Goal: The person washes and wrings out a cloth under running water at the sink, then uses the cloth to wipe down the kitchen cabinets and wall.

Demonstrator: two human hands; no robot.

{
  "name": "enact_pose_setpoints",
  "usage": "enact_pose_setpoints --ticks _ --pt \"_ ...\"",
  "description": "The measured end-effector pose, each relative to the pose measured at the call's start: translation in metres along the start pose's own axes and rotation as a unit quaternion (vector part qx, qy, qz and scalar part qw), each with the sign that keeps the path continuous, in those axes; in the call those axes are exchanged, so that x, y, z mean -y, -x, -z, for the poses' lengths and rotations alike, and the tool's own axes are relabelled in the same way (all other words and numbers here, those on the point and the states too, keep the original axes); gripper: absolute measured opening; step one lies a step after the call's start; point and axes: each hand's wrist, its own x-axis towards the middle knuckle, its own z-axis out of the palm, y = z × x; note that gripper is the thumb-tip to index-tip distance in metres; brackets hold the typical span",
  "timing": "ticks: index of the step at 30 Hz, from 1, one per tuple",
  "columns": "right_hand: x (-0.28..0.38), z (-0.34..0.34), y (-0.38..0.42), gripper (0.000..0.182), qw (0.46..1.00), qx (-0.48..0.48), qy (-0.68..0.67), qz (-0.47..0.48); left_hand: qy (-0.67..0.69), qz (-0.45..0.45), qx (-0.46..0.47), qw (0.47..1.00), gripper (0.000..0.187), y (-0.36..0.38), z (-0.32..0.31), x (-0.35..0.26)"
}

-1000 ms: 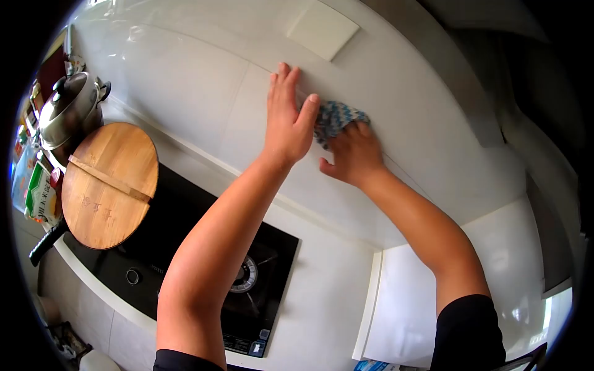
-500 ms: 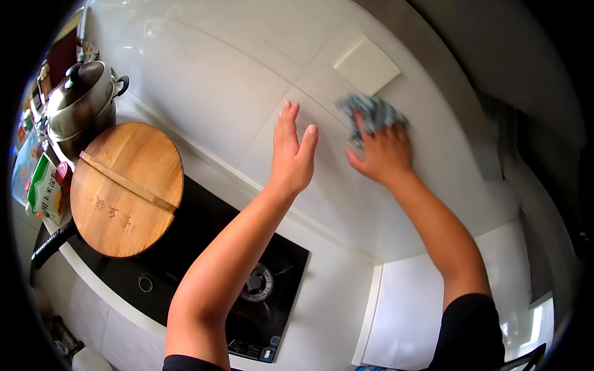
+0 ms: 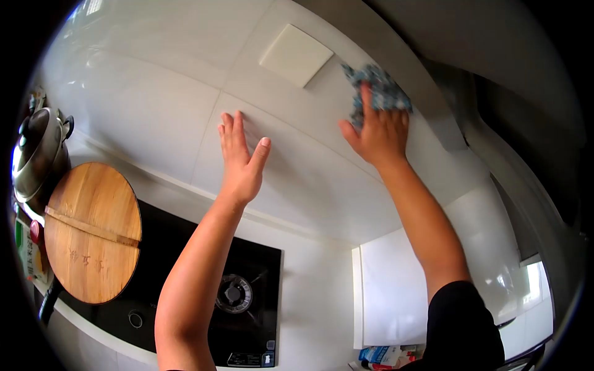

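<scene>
My right hand (image 3: pixel 380 136) presses a crumpled blue and white checked cloth (image 3: pixel 377 93) against the tiled wall (image 3: pixel 297 154), close under the metal edge of the range hood. The cloth is slightly blurred and sticks out past my fingertips. To its left, a square cream plate (image 3: pixel 297 55) is fixed on the wall. My left hand (image 3: pixel 241 164) holds nothing; its fingers are stretched up at the wall, thumb apart, left of the cloth and above the stove.
Below my arms lies a black gas stove (image 3: pixel 179 247) with a burner (image 3: pixel 234 294). A wok with a wooden lid (image 3: pixel 93 260) covers its left part. Steel pots (image 3: pixel 40 154) and packets stand far left. The range hood (image 3: pixel 396 55) slants overhead; a white cabinet (image 3: pixel 396 290) stands right.
My right hand has moved the cloth from below the square plate to its right, nearer the hood. My left hand stays open at the wall. The view has shifted to the right.
</scene>
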Motion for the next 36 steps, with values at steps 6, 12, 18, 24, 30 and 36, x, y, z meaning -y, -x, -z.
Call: enact_pose_setpoints --ticks 6,12,18,24,30,36 --pt "-0.093 -0.053 0.190 0.104 0.933 0.007 -0.009 -0.360 0.009 -0.006 0.029 1.000 0.087 -0.002 0.026 0.004" --pt "-0.035 -0.051 0.080 0.117 0.925 -0.142 -0.053 -0.347 0.004 -0.018 0.043 0.999 0.089 0.000 0.023 0.011" --pt "-0.036 -0.004 0.093 0.117 0.928 -0.041 -0.110 -0.354 -0.028 0.009 0.024 0.999 0.090 0.003 0.005 0.002" --pt "0.001 -0.034 0.055 0.113 0.978 -0.149 -0.053 -0.140 0.025 -0.009 -0.023 0.999 0.079 0.006 -0.010 0.008" --pt "0.126 -0.081 0.067 0.089 0.944 0.202 -0.129 0.229 0.108 0.021 -0.143 0.984 0.074 0.036 -0.019 0.013" --pt "0.142 -0.072 -0.002 0.083 0.917 0.171 -0.202 0.297 0.185 0.085 -0.135 0.970 0.070 0.091 0.015 -0.022"
